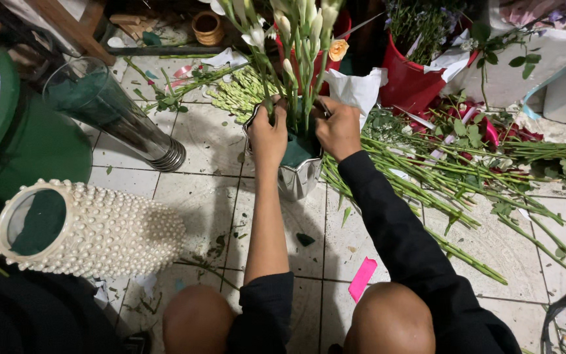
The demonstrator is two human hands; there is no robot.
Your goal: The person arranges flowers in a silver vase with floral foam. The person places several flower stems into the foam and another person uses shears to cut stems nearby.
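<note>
At twelve o'clock from the knees, a silver vase is standing on the tiled floor, holding green foam and white-budded stems. The left hand is curling its fingers around stems at the vase's nine o'clock rim. The right hand is gripping stems at its three o'clock rim, fingers closed. A pearl vase is lying at eight o'clock, a glass vase at ten, cut stems at three.

Both arms stretched forward, left hand and right hand — fingers curled
</note>
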